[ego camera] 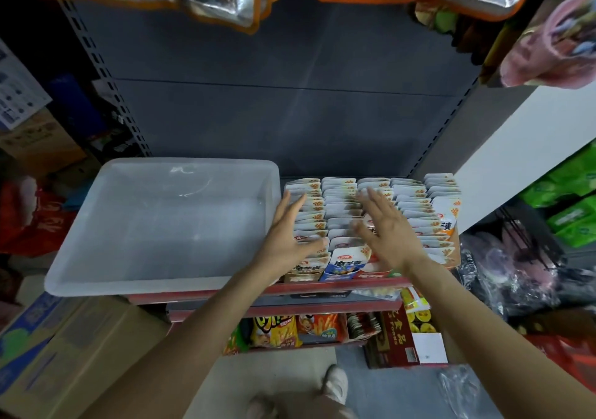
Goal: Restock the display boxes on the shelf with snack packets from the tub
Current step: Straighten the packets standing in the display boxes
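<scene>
White plastic makes up the tub (161,225), which sits on the left half of the shelf (338,284) in the middle of the frame. No packets show inside the tub. Just to its right, the snack packets (342,205) stand packed in 5 rows, filling the display boxes (338,273) from front to back. The packets are mostly white with orange, blue and red fronts.

The left hand (287,234) is over the row next to the tub. Its fingers are straight and spread wide, and it holds nothing. The right hand (390,228) is over the middle rows, also flat and spread wide, holding nothing. It looks a bit blurry. Whether the hands touch the packet tops cannot be told.

Lower down in the frame, a second shelf holds yellow and orange chip bags (277,330). Brown cardboard boxes (64,354) sit at the lower left. A white shoe (337,383) shows at the bottom.
</scene>
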`<state>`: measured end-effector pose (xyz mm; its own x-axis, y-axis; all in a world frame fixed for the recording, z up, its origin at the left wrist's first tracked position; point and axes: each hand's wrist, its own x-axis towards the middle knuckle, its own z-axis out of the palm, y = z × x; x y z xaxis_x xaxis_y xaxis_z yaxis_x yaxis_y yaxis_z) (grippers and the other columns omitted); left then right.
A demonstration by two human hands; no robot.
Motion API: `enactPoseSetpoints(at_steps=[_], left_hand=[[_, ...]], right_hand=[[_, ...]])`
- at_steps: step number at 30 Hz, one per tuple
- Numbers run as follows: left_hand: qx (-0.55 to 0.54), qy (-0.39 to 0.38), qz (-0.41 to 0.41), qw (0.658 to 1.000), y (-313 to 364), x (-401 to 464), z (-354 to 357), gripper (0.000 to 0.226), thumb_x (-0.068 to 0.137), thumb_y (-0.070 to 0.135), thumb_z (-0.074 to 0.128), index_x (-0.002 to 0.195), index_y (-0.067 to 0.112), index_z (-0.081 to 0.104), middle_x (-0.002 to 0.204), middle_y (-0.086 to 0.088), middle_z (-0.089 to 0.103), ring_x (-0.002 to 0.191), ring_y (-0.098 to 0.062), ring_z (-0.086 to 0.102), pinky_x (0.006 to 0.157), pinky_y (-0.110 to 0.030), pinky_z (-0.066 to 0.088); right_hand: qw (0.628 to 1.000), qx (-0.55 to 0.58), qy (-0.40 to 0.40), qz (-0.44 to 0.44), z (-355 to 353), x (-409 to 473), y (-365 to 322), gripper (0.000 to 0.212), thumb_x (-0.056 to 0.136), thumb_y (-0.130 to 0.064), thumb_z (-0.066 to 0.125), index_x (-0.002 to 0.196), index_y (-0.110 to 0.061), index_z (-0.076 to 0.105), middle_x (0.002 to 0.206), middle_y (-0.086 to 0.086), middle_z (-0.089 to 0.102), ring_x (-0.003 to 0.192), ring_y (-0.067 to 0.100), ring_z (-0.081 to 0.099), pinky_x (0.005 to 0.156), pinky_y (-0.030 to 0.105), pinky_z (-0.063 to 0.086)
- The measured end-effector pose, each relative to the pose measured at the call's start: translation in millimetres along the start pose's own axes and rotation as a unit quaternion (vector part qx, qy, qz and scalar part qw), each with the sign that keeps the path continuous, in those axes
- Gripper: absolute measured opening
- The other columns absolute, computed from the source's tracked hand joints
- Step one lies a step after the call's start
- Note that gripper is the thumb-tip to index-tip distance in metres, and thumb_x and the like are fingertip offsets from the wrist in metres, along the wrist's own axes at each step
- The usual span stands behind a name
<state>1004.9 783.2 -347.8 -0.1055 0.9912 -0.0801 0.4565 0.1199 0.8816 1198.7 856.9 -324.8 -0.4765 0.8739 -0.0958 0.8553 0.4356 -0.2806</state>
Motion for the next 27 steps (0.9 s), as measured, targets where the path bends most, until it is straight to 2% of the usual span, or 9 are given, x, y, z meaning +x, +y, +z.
enactPoseSetpoints(at_steps=[2,4,9,12,14,16,20,22,27], left_hand=[[0.065,0.002,0.01,0.998,9.4,2.6,5.0,0.086,0.08,0.039,0.071,0.148,0.034,0.019,0.157,0.013,-0.012,0.145,-0.012,0.005,0.113,-0.034,0.023],[0.129,0.011,-0.001,0.992,17.2,5.2,14.7,0.086,0.08,0.044,0.07,0.148,0.034,0.019,0.157,0.007,-0.013,0.146,-0.018,-0.002,0.115,-0.04,0.02],[0.257,0.049,-0.036,0.964,24.9,7.1,28.9,0.082,0.08,0.056,0.062,0.148,0.032,0.022,0.159,-0.005,-0.005,0.146,-0.03,0.001,0.116,-0.046,0.017],[0.377,0.074,-0.022,0.923,38.2,6.3,37.1,0.08,0.081,0.067,0.05,0.148,0.035,0.02,0.159,-0.006,-0.004,0.145,-0.035,-0.004,0.115,-0.051,0.004],[0.398,0.05,0.034,0.916,53.4,9.8,50.5,0.079,0.084,0.067,0.046,0.149,0.034,0.016,0.159,-0.004,-0.006,0.145,-0.031,-0.006,0.116,-0.048,-0.001],[0.402,-0.019,0.064,0.913,65.3,16.7,67.5,0.089,0.08,0.071,0.047,0.15,0.032,0.007,0.159,-0.003,-0.008,0.146,-0.028,-0.009,0.116,-0.046,-0.003],[0.451,-0.108,0.021,0.886,72.7,35.0,85.2,0.121,0.064,0.078,0.059,0.148,0.031,-0.014,0.156,-0.007,-0.022,0.142,-0.031,-0.021,0.112,-0.053,-0.01],[0.475,-0.115,0.001,0.873,72.6,40.0,87.4,0.124,0.065,0.07,0.067,0.147,0.031,-0.017,0.155,-0.009,-0.023,0.142,-0.032,-0.021,0.113,-0.056,-0.007],[0.499,-0.092,-0.021,0.861,75.8,40.5,93.7,0.116,0.072,0.058,0.069,0.148,0.031,-0.014,0.157,-0.008,-0.019,0.144,-0.029,-0.017,0.115,-0.053,-0.003]], right_hand=[[0.998,-0.022,0.021,0.054,-5.7,2.5,7.5,0.061,0.098,-0.048,0.031,0.151,-0.027,0.011,0.16,-0.002,0.003,0.147,0.018,0.001,0.118,0.037,0.011],[0.996,-0.028,-0.008,0.082,-7.0,2.4,13.5,0.06,0.098,-0.047,0.031,0.151,-0.027,0.01,0.16,0.004,0.002,0.147,0.025,0.0,0.118,0.041,0.011],[0.996,-0.061,-0.036,0.047,0.8,-5.3,24.6,0.065,0.098,-0.048,0.03,0.151,-0.027,-0.002,0.159,0.005,-0.01,0.146,0.025,-0.008,0.118,0.037,0.002],[1.0,-0.004,-0.02,0.016,-9.2,-12.2,40.9,0.061,0.099,-0.043,0.034,0.151,-0.028,0.007,0.16,0.0,-0.005,0.147,0.02,0.0,0.118,0.035,0.008],[1.0,-0.018,0.017,0.007,-18.0,-15.5,57.9,0.058,0.099,-0.042,0.034,0.151,-0.027,0.012,0.16,0.001,-0.002,0.147,0.019,-0.003,0.118,0.034,0.005],[0.999,-0.033,0.013,0.032,-25.4,-15.2,77.9,0.061,0.098,-0.046,0.033,0.151,-0.028,0.01,0.159,0.003,-0.007,0.146,0.02,-0.011,0.119,0.037,0.002],[0.996,-0.018,-0.059,0.065,-33.8,-6.8,111.2,0.082,0.083,-0.071,0.034,0.151,-0.035,0.003,0.158,0.006,-0.015,0.145,0.025,-0.016,0.119,0.044,0.001],[0.995,-0.011,-0.082,0.053,-37.4,-3.5,119.8,0.089,0.077,-0.078,0.031,0.15,-0.036,0.002,0.158,0.008,-0.013,0.146,0.027,-0.011,0.119,0.046,0.004],[0.996,-0.039,-0.073,0.017,-35.5,-2.7,127.9,0.082,0.083,-0.075,0.028,0.15,-0.037,0.0,0.158,0.009,-0.013,0.145,0.026,-0.016,0.119,0.045,0.004]])
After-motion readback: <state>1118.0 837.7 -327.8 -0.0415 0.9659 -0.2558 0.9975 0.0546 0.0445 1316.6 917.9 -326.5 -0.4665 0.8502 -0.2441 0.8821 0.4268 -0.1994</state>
